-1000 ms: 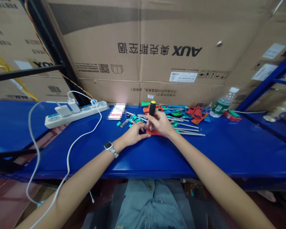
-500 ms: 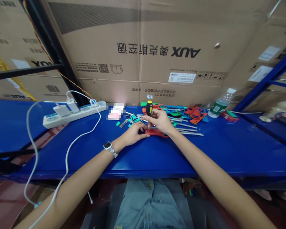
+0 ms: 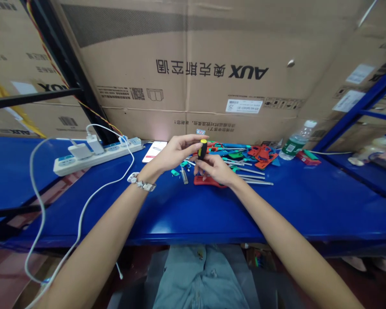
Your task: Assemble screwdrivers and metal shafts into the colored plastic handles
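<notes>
A yellow-and-black screwdriver (image 3: pixel 202 148) stands upright above a red handle (image 3: pixel 209 182) that lies on the blue table. My right hand (image 3: pixel 216 170) is closed around the lower part of the screwdriver. At its top, my left hand (image 3: pixel 176 152) reaches in from the left, fingers extended beside the yellow end. Beneath my left hand lie small teal pieces (image 3: pixel 175 173) and a small clear-and-metal item (image 3: pixel 184 176). The screwdriver's tip is hidden by my right fingers.
Metal rods (image 3: pixel 259 182) and orange-red plastic parts (image 3: pixel 264 155) lie behind and right of my hands. A water bottle (image 3: pixel 297 140) stands at the back right. On the left are a power strip (image 3: pixel 98 159), white cables and a phone (image 3: pixel 152 151). Cardboard (image 3: pixel 186 43) rises behind.
My left hand has left the red handle and risen to the screwdriver's top. The phone and the small clear item are now more visible. My right hand stays at the screwdriver.
</notes>
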The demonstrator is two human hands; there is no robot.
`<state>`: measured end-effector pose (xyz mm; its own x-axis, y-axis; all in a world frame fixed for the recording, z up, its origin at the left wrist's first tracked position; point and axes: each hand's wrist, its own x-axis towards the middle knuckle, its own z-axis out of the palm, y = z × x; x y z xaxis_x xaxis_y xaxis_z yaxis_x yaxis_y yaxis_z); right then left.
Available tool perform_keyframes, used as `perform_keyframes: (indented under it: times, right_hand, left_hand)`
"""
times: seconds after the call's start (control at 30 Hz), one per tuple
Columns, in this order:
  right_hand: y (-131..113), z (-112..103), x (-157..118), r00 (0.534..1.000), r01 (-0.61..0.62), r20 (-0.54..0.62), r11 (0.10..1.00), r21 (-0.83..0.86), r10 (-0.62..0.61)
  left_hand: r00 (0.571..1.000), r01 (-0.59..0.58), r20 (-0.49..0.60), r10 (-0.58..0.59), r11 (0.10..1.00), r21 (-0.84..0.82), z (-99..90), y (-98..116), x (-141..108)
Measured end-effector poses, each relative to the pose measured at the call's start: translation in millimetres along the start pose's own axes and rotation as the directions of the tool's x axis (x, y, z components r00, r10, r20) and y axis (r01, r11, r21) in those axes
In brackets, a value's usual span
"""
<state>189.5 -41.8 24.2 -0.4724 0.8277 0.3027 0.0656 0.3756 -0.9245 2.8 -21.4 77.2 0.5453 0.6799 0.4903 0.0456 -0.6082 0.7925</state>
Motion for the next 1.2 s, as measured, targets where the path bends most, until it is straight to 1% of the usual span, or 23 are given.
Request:
perform_keyframes:
  times: [0.03,0.1,0.13,0.17,0.2,0.27,0.3,0.33,0.37,0.4,0.47,0.53,0.63,0.7,0.77,0.83,0.93,0.97,1.0,1.03,1.07,1.13,1.2]
  right_hand:
    - [0.3,0.1,-0.7,1.000,-0.011,0.000,1.000,-0.007,0.011]
    - [1.9,2.7,-1.1,0.999,-0.025,-0.030,0.998,-0.060,0.023]
    - [3.2,5.2,-0.4,0.997,-0.023,-0.076,0.995,-0.095,0.015]
    - [4.8,8.3,0.8,0.989,-0.015,-0.148,0.992,-0.126,-0.004]
    - [6.4,11.8,2.6,0.971,-0.004,-0.235,0.989,-0.150,-0.032]
    - [9.0,18.0,6.8,0.912,0.014,-0.402,0.986,-0.166,-0.081]
    - [9.5,20.0,8.6,0.888,0.017,-0.450,0.986,-0.163,-0.090]
    - [9.2,20.7,10.0,0.880,0.016,-0.467,0.987,-0.157,-0.089]
    - [8.1,20.1,10.9,0.888,0.016,-0.453,0.989,-0.146,-0.081]
    - [6.0,18.1,11.4,0.908,0.017,-0.414,0.992,-0.127,-0.068]
    - [-0.5,11.1,11.4,0.953,0.017,-0.302,0.997,-0.072,-0.038]
    - [-8.5,2.8,11.1,0.981,0.004,-0.192,0.999,-0.047,-0.013]
    - [-17.9,-4.2,10.7,0.998,-0.006,-0.058,0.995,-0.104,0.000]
    - [-19.5,-2.5,9.7,1.000,0.002,-0.005,0.989,-0.147,-0.003]
    - [-16.7,3.8,7.9,0.999,0.018,-0.035,0.985,-0.172,-0.025]
    - [-10.9,12.6,6.0,0.986,0.040,-0.151,0.981,-0.189,-0.069]
    - [-2.7,23.8,5.0,0.926,0.059,-0.356,0.979,-0.194,-0.127]
    - [-1.3,25.7,5.3,0.909,0.052,-0.397,0.981,-0.189,-0.125]
    - [-0.9,26.4,5.9,0.903,0.041,-0.415,0.982,-0.182,-0.114]
    - [-1.4,25.9,6.5,0.908,0.028,-0.407,0.985,-0.172,-0.097]
    - [-2.8,24.4,7.2,0.925,0.016,-0.371,0.987,-0.159,-0.075]
    - [-7.4,19.9,7.9,0.970,0.008,-0.240,0.992,-0.123,-0.038]
    - [-12.6,16.3,7.5,0.994,0.008,-0.110,0.996,-0.092,-0.019]
  left_hand:
    - [1.000,-0.003,-0.011,0.003,1.000,-0.023,2.6,-1.8,4.2]
    - [0.995,-0.024,-0.095,0.019,0.999,-0.049,9.2,-7.0,8.6]
    - [0.988,-0.040,-0.148,0.032,0.998,-0.052,12.9,-9.6,9.4]
    - [0.979,-0.058,-0.200,0.048,0.997,-0.045,16.4,-12.0,9.6]
    - [0.968,-0.076,-0.243,0.066,0.997,-0.031,19.7,-14.0,9.5]
    - [0.951,-0.100,-0.291,0.101,0.995,0.020,25.0,-16.2,8.8]
    - [0.947,-0.105,-0.301,0.116,0.993,0.052,26.9,-16.4,8.3]
    - [0.944,-0.108,-0.305,0.129,0.991,0.083,28.1,-16.1,7.7]
    - [0.943,-0.109,-0.302,0.136,0.988,0.106,28.7,-15.4,6.8]
    - [0.947,-0.107,-0.291,0.136,0.988,0.114,28.6,-14.3,5.7]
    - [0.965,-0.092,-0.238,0.109,0.992,0.082,26.5,-11.9,2.7]
    - [0.983,-0.065,-0.172,0.068,0.998,0.019,22.6,-9.9,-0.7]
    - [0.995,-0.013,-0.095,0.007,0.998,-0.059,16.6,-8.9,-4.7]
    - [0.997,-0.007,-0.081,0.000,0.997,-0.081,14.7,-9.6,-6.0]
    - [0.989,-0.056,-0.139,0.046,0.996,-0.065,15.1,-11.2,-6.2]
    - [0.964,-0.116,-0.244,0.108,0.993,-0.019,17.4,-13.4,-5.8]
    - [0.925,-0.156,-0.345,0.161,0.987,0.042,22.0,-16.9,-4.8]
    - [0.917,-0.161,-0.361,0.171,0.985,0.058,23.0,-17.7,-4.5]
    - [0.912,-0.164,-0.370,0.178,0.984,0.070,23.5,-18.0,-4.4]
    - [0.910,-0.163,-0.373,0.179,0.984,0.076,23.4,-17.6,-4.5]
    - [0.914,-0.159,-0.366,0.175,0.984,0.073,22.7,-16.6,-5.0]
    - [0.939,-0.139,-0.313,0.145,0.989,0.040,19.9,-12.4,-7.4]
    - [0.969,-0.091,-0.230,0.087,0.996,-0.007,16.7,-7.0,-11.2]
